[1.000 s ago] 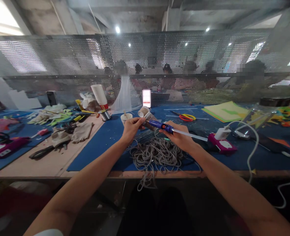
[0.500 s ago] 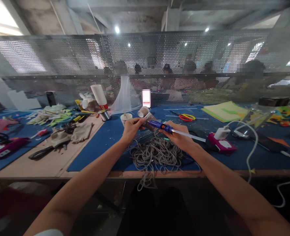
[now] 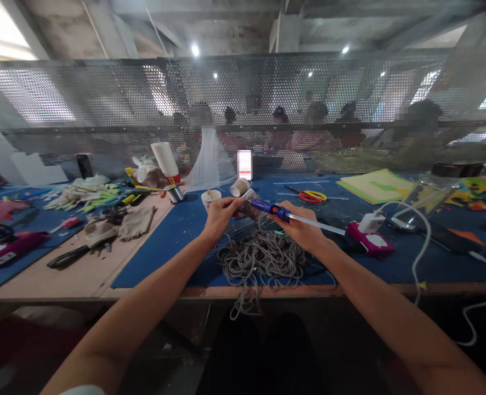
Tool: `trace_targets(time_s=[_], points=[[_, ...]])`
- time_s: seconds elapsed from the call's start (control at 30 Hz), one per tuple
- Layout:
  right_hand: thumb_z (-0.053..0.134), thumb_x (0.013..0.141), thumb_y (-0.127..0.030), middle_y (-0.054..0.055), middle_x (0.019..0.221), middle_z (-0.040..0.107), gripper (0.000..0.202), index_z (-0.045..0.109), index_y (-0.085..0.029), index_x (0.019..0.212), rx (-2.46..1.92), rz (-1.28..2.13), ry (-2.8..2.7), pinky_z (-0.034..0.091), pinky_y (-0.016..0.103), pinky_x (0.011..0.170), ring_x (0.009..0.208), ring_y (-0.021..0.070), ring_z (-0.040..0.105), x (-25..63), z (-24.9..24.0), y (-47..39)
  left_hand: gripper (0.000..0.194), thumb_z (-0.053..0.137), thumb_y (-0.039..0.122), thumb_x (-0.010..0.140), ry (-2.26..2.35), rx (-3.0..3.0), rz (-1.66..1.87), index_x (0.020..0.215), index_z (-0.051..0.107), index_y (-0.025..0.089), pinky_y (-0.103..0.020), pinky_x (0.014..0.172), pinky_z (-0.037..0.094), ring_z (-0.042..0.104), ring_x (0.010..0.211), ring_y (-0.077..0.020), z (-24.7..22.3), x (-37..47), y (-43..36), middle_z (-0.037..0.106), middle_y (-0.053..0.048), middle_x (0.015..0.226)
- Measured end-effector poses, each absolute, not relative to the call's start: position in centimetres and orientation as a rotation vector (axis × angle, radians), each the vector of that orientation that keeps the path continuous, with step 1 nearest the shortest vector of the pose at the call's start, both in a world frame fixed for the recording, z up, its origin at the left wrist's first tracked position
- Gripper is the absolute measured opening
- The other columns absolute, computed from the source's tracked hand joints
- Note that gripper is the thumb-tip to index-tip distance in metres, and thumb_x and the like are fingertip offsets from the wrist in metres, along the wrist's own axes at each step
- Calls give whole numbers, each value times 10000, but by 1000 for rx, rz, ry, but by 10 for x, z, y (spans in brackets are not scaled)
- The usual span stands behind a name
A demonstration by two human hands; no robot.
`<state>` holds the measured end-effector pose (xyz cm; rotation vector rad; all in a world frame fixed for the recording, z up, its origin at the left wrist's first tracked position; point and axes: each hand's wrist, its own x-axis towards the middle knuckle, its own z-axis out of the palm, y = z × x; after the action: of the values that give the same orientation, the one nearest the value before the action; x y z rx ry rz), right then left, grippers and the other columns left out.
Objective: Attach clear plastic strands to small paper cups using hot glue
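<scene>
Lying on the bench, a grey glove (image 3: pixel 137 222) sat left of an upright paper cup (image 3: pixel 207 197). The left hand (image 3: pixel 219 218) pinched a small piece, too small to identify, near the tip of the blue glue gun (image 3: pixel 263 206), above heaped grey cord (image 3: pixel 263 257). The right hand (image 3: pixel 301 226) curled around the glue gun. Scissors (image 3: pixel 312 196) and a magenta socket block (image 3: pixel 378 244) lay farther right.
</scene>
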<state>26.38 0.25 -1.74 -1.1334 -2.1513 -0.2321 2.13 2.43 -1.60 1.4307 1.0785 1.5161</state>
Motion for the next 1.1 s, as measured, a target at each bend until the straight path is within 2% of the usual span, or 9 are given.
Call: trace_targets(time_s=[0.67, 1.1], points=[[432, 985, -628, 51, 765, 695, 446, 616, -221, 982, -1163, -338, -2076, 255, 291, 563, 647, 202, 628, 267, -21, 6, 438, 813, 566, 695, 1078, 1450, 1510, 810, 779, 145, -247, 582, 487, 570, 565, -114, -15, 22, 23, 654, -12, 647], [381, 1008, -609, 40, 710, 673, 471, 607, -203, 934, -1189, -410, -2048, 212, 279, 550, 604, 183, 593, 267, -18, 5, 410, 798, 513, 739, 1058, 1471, 1507, 834, 762, 115, -233, 583, 472, 579, 566, -110, -18, 19, 27, 639, -10, 620]])
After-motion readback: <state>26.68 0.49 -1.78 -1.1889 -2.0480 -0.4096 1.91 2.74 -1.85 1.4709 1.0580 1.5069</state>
